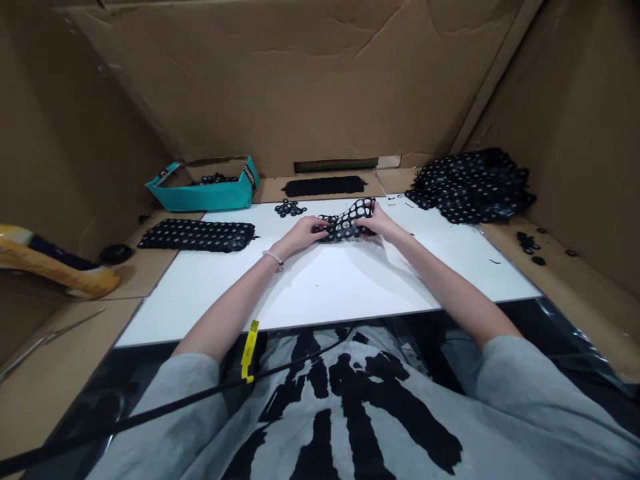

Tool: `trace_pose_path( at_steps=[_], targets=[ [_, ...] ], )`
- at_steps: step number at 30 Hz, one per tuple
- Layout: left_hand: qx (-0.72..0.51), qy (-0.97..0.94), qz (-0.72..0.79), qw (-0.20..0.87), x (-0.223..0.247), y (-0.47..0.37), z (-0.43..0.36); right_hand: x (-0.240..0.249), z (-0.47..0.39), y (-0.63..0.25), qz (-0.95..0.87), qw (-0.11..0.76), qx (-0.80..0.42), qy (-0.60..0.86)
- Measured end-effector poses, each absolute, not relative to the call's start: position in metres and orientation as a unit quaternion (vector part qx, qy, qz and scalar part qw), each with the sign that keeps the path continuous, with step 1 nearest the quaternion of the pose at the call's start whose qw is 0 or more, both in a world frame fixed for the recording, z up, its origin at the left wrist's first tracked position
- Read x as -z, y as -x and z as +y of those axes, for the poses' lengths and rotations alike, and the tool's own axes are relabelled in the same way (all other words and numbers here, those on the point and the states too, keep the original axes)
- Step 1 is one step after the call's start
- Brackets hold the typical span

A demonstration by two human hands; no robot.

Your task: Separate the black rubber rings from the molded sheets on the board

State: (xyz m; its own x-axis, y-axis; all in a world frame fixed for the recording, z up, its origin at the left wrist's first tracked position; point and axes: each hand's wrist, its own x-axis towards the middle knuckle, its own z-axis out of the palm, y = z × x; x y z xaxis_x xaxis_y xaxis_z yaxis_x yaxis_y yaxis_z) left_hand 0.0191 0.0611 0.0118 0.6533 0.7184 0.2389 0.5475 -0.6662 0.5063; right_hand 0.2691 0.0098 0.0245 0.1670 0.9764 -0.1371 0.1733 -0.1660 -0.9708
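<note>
Between my two hands is a thin black sheet full of round holes (346,225), bent up at its right end above the white board (320,287). My left hand (306,233) has its fingers closed on the sheet's left end. On the other side, my right hand (380,222) pinches the raised right end, thumb towards the middle. Small black rings (290,209) lie in a loose pile just beyond my left hand. Behind the sheet rests a flat black strip (325,186).
At left are a stack of perforated black sheets (197,235), a teal box (200,198) holding black rings, a yellow-wrapped tool (60,263) and tweezers (50,337). A heap of perforated sheets (473,187) lies at right, near small black pieces (527,243). Cardboard walls (320,87) surround the table.
</note>
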Motion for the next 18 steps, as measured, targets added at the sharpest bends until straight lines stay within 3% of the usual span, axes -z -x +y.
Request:
trace_pose_path(
  at_steps=[9,15,18],
  targets=[
    [-0.281,-0.881,0.337,0.178,-0.008,-0.023,0.057,-0.025,0.018,-0.293,-0.681,0.446,-0.128,0.567],
    [-0.315,-0.904,0.251,0.142,-0.015,-0.025,0.050,-0.003,0.017,-0.258,-0.764,0.292,-0.159,0.553],
    [-0.338,-0.903,0.233,0.125,-0.015,-0.024,0.049,-0.001,0.019,-0.254,-0.747,0.261,-0.167,0.588]
  ],
)
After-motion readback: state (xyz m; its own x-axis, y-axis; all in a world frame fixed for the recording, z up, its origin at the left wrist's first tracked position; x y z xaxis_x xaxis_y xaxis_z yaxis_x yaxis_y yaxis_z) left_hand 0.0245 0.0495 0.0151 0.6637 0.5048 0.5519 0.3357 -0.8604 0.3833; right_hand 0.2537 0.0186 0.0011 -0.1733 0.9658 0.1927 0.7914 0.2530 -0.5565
